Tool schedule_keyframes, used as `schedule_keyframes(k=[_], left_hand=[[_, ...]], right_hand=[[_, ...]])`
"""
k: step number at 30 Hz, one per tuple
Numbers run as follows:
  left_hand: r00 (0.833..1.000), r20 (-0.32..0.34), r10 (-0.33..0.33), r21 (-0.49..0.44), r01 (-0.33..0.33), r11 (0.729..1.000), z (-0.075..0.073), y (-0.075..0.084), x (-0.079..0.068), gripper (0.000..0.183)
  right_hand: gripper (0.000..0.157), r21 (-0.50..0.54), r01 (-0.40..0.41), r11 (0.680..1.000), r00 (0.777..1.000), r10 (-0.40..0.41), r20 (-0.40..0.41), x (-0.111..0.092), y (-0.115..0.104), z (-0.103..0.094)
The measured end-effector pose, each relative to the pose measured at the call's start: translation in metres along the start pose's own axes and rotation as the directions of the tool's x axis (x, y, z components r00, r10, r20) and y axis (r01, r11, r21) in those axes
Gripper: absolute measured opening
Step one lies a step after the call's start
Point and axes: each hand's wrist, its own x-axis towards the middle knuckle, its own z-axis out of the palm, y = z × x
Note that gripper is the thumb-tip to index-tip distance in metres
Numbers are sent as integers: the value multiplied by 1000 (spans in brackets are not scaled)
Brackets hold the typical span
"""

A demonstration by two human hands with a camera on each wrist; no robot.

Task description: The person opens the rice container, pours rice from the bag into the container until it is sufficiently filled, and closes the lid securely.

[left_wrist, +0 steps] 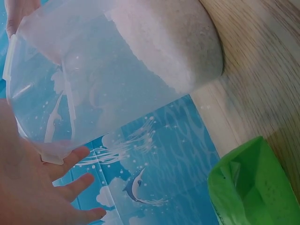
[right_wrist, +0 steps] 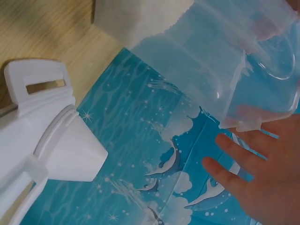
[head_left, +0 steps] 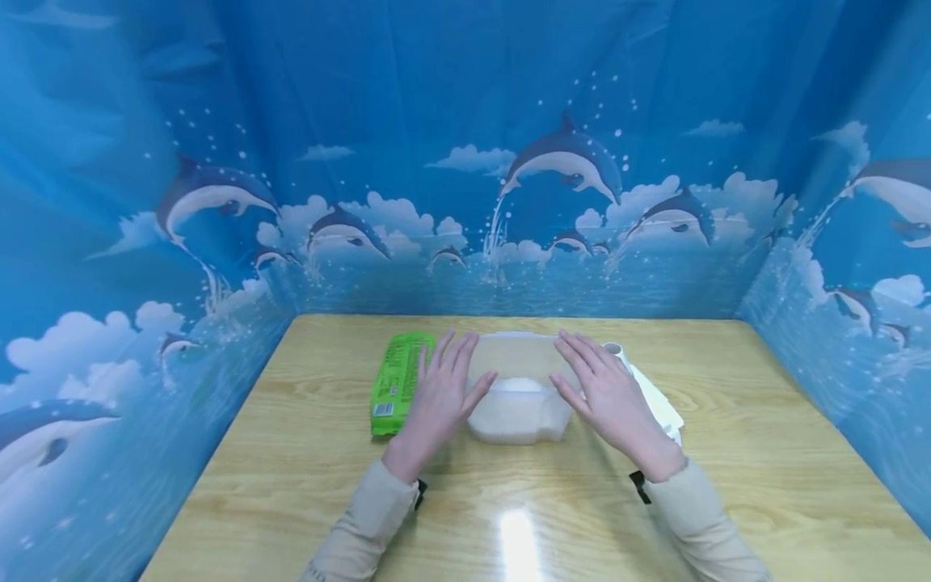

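Note:
A tall translucent plastic container (head_left: pixel 518 416) stands between both hands, with white grains like rice (left_wrist: pixel 164 42) in its lower part. At its upper left edge my left hand (head_left: pixel 442 392) has straight, spread fingers; the left wrist view shows its fingertips right by a clip-like tab (left_wrist: pixel 52 159) on the rim. My right hand (head_left: pixel 614 396) mirrors it at the upper right edge, fingers extended beside the rim (right_wrist: pixel 241 125). Neither hand curls round the container. Through the clear wall, part of the opposite hand shows in each wrist view.
Left of the container lies a bright green soft pack (head_left: pixel 396 380), close to my left hand. Partly behind my right forearm is a white plastic object (right_wrist: pixel 70 145) with a tapered end and a slotted tab. A blue dolphin-print curtain (head_left: pixel 465 162) borders the wood-grain table (head_left: pixel 291 485).

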Motion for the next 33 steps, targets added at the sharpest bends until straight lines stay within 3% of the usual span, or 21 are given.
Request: schedule_keyframes(k=[4,7,12,19,26,33], left_hand=[[1000,9,2,-6,-2,1000,0,1,1,82],[1000,9,1,-9,-1,1000,1,2,2,81],[1000,5,5,-12,-5,1000,2,3,3,78],[1000,12,5,-19,-4,1000,1,3,2,74],[1000,10,-6,-22,6,1000,0,2,1,72],[1000,2,-14,-42,14,999,1,0,1,76]], right_hand=[[50,7,43,999,986,-42,-162,-2,11,-6],[40,-27,22,999,966,-29,-258,-6,26,-8],[19,-90,-56,994,951,26,-309,-18,52,-7],[20,-192,-69,979,967,18,-254,-34,76,2],[28,-307,-91,947,992,59,-114,-47,89,11],[33,-345,-96,934,994,105,9,-54,96,19]])
